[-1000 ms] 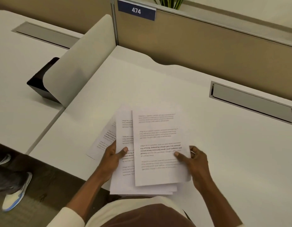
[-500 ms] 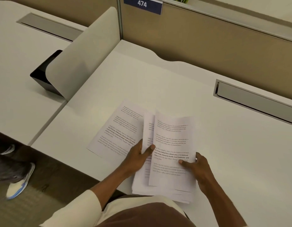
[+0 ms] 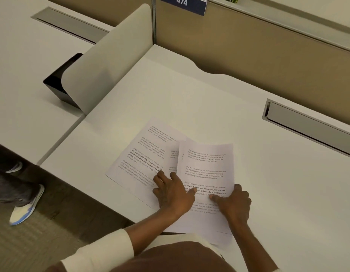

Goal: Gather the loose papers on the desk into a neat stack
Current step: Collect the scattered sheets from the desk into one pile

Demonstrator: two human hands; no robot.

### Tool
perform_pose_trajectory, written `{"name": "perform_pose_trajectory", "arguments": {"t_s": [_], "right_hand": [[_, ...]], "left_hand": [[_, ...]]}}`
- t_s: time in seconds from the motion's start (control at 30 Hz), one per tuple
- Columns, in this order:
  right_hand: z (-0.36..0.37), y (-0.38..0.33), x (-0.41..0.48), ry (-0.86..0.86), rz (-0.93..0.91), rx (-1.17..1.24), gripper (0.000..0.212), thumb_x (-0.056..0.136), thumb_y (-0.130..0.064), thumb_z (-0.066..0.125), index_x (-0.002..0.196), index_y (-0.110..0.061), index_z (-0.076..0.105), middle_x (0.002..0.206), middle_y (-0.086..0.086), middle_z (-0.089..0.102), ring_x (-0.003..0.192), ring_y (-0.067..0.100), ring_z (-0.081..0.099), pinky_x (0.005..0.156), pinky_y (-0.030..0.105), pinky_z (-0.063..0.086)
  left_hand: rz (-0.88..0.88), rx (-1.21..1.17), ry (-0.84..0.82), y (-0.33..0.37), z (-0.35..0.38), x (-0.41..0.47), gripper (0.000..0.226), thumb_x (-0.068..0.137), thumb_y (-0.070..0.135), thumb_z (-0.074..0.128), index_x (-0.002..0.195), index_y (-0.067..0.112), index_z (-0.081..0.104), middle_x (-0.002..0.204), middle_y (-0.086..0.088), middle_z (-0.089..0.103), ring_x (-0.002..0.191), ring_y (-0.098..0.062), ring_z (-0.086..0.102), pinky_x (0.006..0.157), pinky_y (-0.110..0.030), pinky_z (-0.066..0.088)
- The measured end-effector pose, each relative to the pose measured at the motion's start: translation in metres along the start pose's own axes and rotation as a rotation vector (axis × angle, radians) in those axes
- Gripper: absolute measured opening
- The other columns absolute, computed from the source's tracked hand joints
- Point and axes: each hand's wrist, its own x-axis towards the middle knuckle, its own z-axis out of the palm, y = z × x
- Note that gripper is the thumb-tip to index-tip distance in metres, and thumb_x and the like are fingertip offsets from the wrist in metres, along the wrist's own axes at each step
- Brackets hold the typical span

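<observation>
The left hand point(image 3: 173, 190) has spread flat onto the skewed white printed sheet point(image 3: 138, 160) on the left; the right hand point(image 3: 234, 205) still pinches the white printed paper bundle point(image 3: 206, 173).

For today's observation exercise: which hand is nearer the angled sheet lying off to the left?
Left. The left hand rests on the angled sheet; the right hand grips the stack beside it.

Black tray point(image 3: 56, 83) half behind divider point(image 3: 107, 61); print unreadable.
</observation>
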Motion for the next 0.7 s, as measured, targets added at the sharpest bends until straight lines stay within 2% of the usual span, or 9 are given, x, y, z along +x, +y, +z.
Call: {"name": "perform_pose_trajectory", "arguments": {"t_s": [0.13,0.27,0.4,0.47,0.53,0.6,0.7], "right_hand": [[0.005,-0.013,-0.004,0.006,0.030,0.014,0.087,0.074,-0.037,0.098,0.138,-0.005,0.049,0.138,0.020,0.055,0.133,0.044,0.056,0.100,0.060,0.057],[0.004,-0.017,-0.006,-0.013,0.030,0.042,0.079,0.075,-0.035,0.096,0.133,-0.008,0.050,0.132,0.016,0.063,0.122,0.043,0.066,0.099,0.060,0.059],[0.002,-0.020,-0.008,-0.029,0.044,0.089,0.075,0.074,-0.033,0.096,0.131,-0.011,0.051,0.131,0.013,0.067,0.119,0.041,0.069,0.099,0.059,0.059],[0.001,-0.020,-0.007,-0.038,0.049,0.140,0.073,0.074,-0.029,0.096,0.130,-0.011,0.052,0.130,0.012,0.069,0.118,0.040,0.070,0.099,0.058,0.059],[0.002,-0.019,-0.007,-0.048,0.054,0.213,0.070,0.074,-0.025,0.095,0.128,-0.010,0.054,0.127,0.012,0.072,0.114,0.041,0.071,0.098,0.058,0.060],[0.004,-0.019,-0.008,-0.051,0.059,0.269,0.067,0.074,-0.023,0.095,0.127,-0.010,0.056,0.125,0.012,0.073,0.112,0.040,0.071,0.098,0.058,0.061],[0.009,-0.023,-0.009,-0.056,0.043,0.328,0.062,0.075,-0.021,0.094,0.124,-0.012,0.057,0.121,0.010,0.074,0.108,0.037,0.072,0.097,0.057,0.062]], "left_hand": [[-0.057,-0.040,-0.014,0.006,-0.005,0.004,0.093,0.087,0.064,0.078,0.155,0.018,0.035,0.167,-0.019,0.017,0.154,-0.040,0.024,0.120,-0.053,0.041],[-0.075,-0.066,-0.004,0.004,-0.014,0.013,0.090,0.083,0.059,0.086,0.150,0.019,0.041,0.155,-0.018,0.033,0.139,-0.036,0.046,0.120,-0.047,0.041],[-0.077,-0.085,-0.003,0.004,-0.017,0.016,0.085,0.086,0.054,0.085,0.153,0.021,0.043,0.150,-0.014,0.051,0.141,-0.033,0.047,0.119,-0.045,0.039],[-0.053,-0.083,0.041,0.004,-0.018,0.015,0.072,0.089,0.051,0.084,0.146,0.022,0.050,0.145,-0.009,0.059,0.139,-0.030,0.047,0.115,-0.045,0.039],[-0.016,-0.107,0.119,0.004,-0.021,0.013,0.053,0.091,0.040,0.083,0.134,0.023,0.057,0.135,-0.004,0.064,0.133,-0.027,0.049,0.108,-0.043,0.041],[0.024,-0.213,0.164,0.003,-0.025,0.013,0.040,0.093,0.020,0.081,0.127,0.021,0.058,0.130,-0.004,0.067,0.128,-0.026,0.054,0.103,-0.042,0.049],[0.054,-0.385,0.202,-0.002,-0.033,0.014,0.037,0.094,-0.002,0.075,0.124,0.013,0.058,0.128,-0.010,0.071,0.114,-0.028,0.070,0.091,-0.045,0.065]]}}
